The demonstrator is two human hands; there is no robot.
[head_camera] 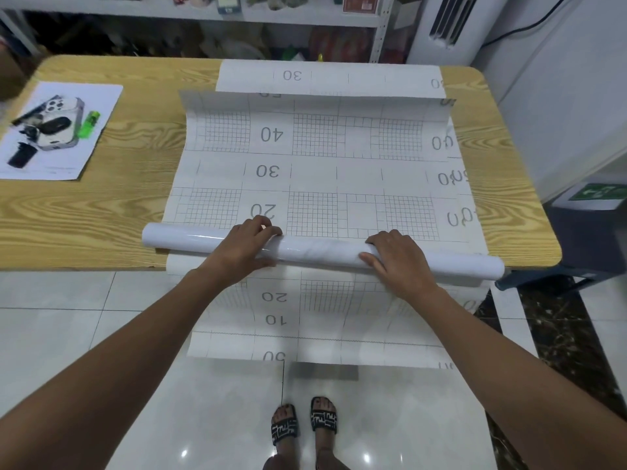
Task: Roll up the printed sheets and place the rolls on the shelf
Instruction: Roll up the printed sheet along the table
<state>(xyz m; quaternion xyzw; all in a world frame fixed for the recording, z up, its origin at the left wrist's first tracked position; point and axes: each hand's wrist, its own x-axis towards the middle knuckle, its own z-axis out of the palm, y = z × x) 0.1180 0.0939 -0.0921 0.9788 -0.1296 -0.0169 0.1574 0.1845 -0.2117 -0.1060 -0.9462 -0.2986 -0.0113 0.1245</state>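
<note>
A glossy white roll point(319, 250) lies across the near edge of the wooden table point(112, 212). It is the rolled part of a gridded printed sheet point(315, 171) that stretches away over the table. My left hand point(242, 247) grips the roll left of its middle, fingers curled over the top. My right hand point(398, 257) grips it right of the middle, thumb on the near side. A second gridded sheet point(305, 320) hangs from the table edge below the roll toward the floor. A further sheet point(330, 78) lies flat at the table's far side.
A small paper point(57, 130) on the table's left carries a phone, black gadgets and a green lighter point(89, 124). Cluttered shelves point(210, 25) stand behind the table. A white unit stands at the back right, a dark cabinet point(583, 232) at the right. My sandalled feet are on the tiled floor.
</note>
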